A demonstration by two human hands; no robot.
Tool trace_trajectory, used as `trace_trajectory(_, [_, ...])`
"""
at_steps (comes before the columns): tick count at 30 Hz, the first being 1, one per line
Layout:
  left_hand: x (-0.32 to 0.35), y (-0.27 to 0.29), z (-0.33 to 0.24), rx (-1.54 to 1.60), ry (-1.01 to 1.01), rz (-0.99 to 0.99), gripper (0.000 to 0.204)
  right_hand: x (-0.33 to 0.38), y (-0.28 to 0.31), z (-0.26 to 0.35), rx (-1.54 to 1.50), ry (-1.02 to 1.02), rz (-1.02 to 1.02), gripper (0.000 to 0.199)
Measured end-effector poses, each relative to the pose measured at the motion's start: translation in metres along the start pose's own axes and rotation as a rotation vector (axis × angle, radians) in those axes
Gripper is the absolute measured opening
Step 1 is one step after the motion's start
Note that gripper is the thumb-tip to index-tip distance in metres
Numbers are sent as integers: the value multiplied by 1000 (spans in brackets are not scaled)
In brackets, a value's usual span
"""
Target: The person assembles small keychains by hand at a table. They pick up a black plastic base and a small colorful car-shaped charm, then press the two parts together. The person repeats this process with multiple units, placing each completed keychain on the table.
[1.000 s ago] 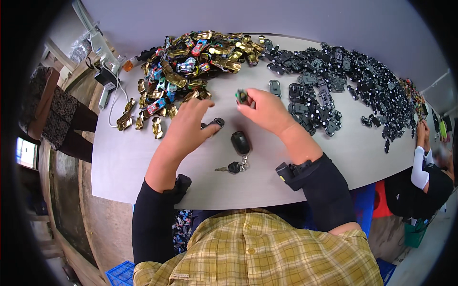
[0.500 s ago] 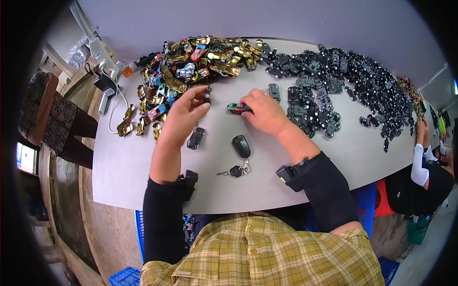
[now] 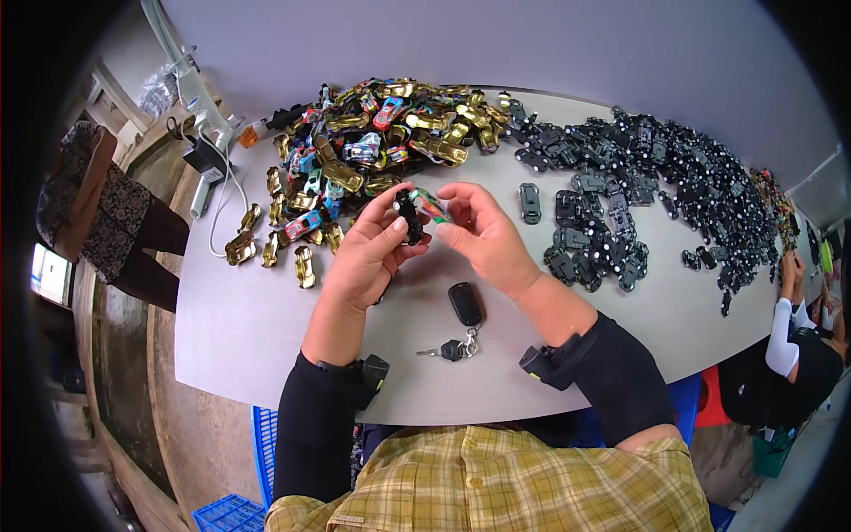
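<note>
My left hand (image 3: 362,262) pinches a black toy car chassis (image 3: 408,218) above the table's middle. Close beside it, my right hand (image 3: 496,250) grips a multicoloured toy car body shell (image 3: 429,205), tilted toward the chassis with almost no gap. Whether the two parts touch, I cannot tell. A dark piece shows only as a sliver under my left hand. Nearer to me lie a black key fob (image 3: 464,304) and a key (image 3: 448,350) on a ring. Beyond my right hand, a lone grey chassis (image 3: 529,203) rests on the table.
Gold and coloured car shells (image 3: 340,175) are heaped at the back left. Black chassis (image 3: 678,168) form a long heap at the back right. A white cable (image 3: 215,232) and black adapter (image 3: 205,158) sit at the left edge. A co-worker's hands (image 3: 791,275) are far right.
Both hands have come together, bringing the chassis and the coloured shell side by side. The view has shifted, so the table things appear lower. My left hand now covers most of the loose chassis.
</note>
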State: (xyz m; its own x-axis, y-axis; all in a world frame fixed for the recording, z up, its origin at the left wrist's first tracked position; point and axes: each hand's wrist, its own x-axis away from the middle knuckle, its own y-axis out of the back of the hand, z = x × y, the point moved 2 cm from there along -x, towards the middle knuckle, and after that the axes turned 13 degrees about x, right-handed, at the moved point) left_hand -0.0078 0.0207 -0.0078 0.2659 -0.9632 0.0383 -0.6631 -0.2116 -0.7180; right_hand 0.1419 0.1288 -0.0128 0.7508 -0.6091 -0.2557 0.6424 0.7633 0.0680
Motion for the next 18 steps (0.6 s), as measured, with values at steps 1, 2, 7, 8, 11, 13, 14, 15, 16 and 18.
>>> trace_trajectory(1, [-1, -1, 1, 15, 6, -8, 50, 2, -3, -1, -6, -10, 22, 41])
trace_trajectory(2, [-2, -2, 3, 30, 12, -16, 49, 2, -4, -3, -7, -15, 18, 41])
trace_trajectory(7, [-2, -4, 6, 22, 0, -43, 44, 4, -9, -4, 24, 33, -18, 42])
trace_trajectory(8, [-2, -4, 6, 2, -5, -44, 44, 4, -9, -5, 38, 44, -33, 42])
trace_trajectory(11, [-1, -1, 6, -71, -30, -60, 44, 4, -11, -7, 79, 38, -25, 41])
trace_trajectory(13, [-4, 1, 8, -129, -44, -69, 46, 6, -11, -2, 115, 24, -7, 41])
trace_trajectory(14, [-4, 0, 9, -137, -56, -70, 45, 6, -11, 0, 134, 17, 2, 41])
trace_trajectory(15, [-4, 0, 11, -146, -69, -72, 43, 7, -12, -1, 122, 16, 1, 40])
trace_trajectory(16, [-4, -1, 12, -155, -82, -73, 42, 7, -14, -3, 111, 16, -1, 40])
trace_trajectory(18, [-4, -1, 12, -154, -71, -105, 41, 7, -14, -5, 131, 28, 10, 41])
